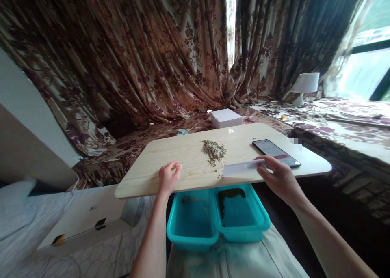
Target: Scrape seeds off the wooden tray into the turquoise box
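Observation:
On the pale wooden table (179, 152) lies a pile of mixed small green beans and white grains (214, 151), with a few loose ones near the front edge. My right hand (278, 179) pinches a white card (243, 168), its far end at the tabletop close to the stray beans. Left of the pile, my left hand (169, 178) rests at the table's front edge, holding nothing, with its thumb apart from the loosely bent fingers. Two teal plastic tubs sit side by side on my lap below the edge. The left tub (192, 240) has a few grains; the right tub (262, 225) holds dark green beans.
A phone (276, 152) with a lit screen lies on the table's right side. Behind the table stand a white box (226, 118) and patterned curtains (170, 50). A white lamp (305, 84) is at the far right. An open carton (88, 219) lies at the left.

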